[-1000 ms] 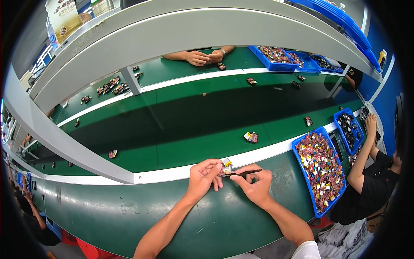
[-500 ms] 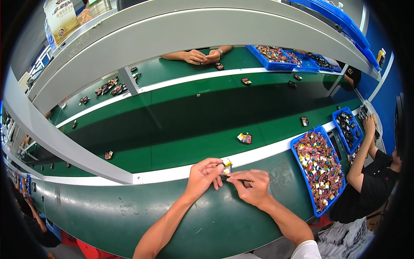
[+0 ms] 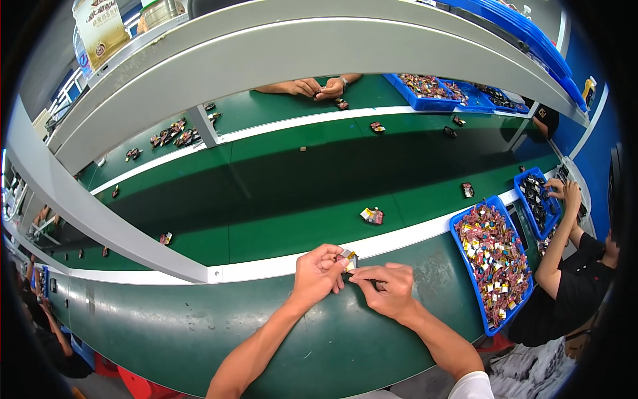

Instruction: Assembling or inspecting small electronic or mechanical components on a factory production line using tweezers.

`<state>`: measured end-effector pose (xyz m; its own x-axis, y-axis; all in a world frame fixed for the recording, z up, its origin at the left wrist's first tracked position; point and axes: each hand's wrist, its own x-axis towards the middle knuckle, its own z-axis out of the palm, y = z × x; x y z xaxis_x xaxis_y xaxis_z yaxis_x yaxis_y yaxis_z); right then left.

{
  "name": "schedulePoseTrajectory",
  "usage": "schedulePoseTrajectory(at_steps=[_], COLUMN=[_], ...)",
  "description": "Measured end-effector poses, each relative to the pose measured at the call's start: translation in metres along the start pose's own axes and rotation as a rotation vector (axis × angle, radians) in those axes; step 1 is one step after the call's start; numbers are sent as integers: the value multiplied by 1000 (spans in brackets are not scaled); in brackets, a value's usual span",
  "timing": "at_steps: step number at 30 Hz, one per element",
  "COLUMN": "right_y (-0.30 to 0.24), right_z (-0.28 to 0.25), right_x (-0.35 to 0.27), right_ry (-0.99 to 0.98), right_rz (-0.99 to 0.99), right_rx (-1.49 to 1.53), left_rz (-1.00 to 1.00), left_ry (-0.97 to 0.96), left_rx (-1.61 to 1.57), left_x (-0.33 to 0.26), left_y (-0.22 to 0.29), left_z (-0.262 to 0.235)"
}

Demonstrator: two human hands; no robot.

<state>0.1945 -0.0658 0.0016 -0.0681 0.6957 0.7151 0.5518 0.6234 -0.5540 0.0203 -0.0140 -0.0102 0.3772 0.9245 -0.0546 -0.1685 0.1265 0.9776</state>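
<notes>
Over the near green bench, my left hand (image 3: pixel 314 276) pinches a small electronic part (image 3: pixel 349 258) with yellow, white and dark reddish areas. My right hand (image 3: pixel 391 287) is closed on a thin black tool (image 3: pixel 380 286), mostly hidden by the fingers. Its fingertips meet the lower end of the part, close to my left fingers. What the tool's tip touches is too small to make out. Beyond my hands, a similar part (image 3: pixel 372 215) with a white and yellow piece lies on the green conveyor belt (image 3: pixel 299 229).
To the right stands a blue tray (image 3: pixel 490 329) heaped with wired parts; behind it a smaller blue tray (image 3: pixel 519 181) holds black pieces, with a co-worker's hands (image 3: pixel 566 191) beside it. A grey frame (image 3: pixel 133 229) crosses left and above. Another person's hands (image 3: pixel 319 88) work across the belt.
Parts on the belt have shifted slightly left. The part in my left hand is turned a little and shows more of its face. The co-worker at right has one hand over the smaller tray.
</notes>
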Motion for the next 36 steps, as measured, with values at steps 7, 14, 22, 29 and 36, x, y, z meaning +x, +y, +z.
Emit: schedulePoseTrajectory(at_steps=[7, 14, 22, 29, 36], right_y=[8, 13, 11, 22, 21], right_z=[-12, -18, -34, -43, -49], right_x=[-3, 0, 14, 17, 19], right_ry=[188, 261, 407, 442, 393], right_rz=[144, 159, 194, 318, 337], right_rx=[86, 104, 78, 109, 112], left_rz=[26, 535, 364, 195, 198], left_ry=[265, 1086, 272, 305, 408], left_rx=[17, 1447, 877, 1009, 985], left_x=[21, 48, 46, 65, 79], left_y=[7, 36, 10, 9, 13], left_z=[-15, -100, 4, 60, 51])
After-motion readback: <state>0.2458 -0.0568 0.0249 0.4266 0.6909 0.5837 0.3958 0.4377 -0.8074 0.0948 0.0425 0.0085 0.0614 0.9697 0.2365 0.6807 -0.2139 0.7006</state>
